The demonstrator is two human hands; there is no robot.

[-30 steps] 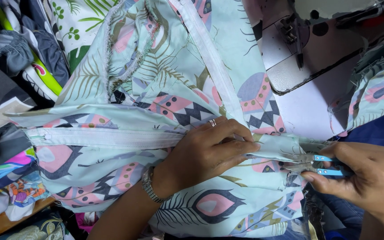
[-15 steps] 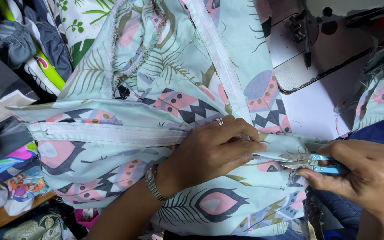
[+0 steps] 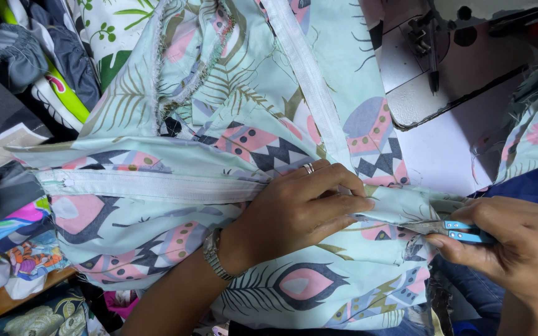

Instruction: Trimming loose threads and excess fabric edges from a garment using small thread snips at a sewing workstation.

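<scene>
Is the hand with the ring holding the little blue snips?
No, the left hand with the ring presses flat on the patterned fabric; the right hand holds the blue snips.

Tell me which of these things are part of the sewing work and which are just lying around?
In use:
- left hand, pressing the printed fabric
- white zipper band
- right hand, holding blue snips

Lying about:
- sewing machine
- pile of other cloths
</scene>
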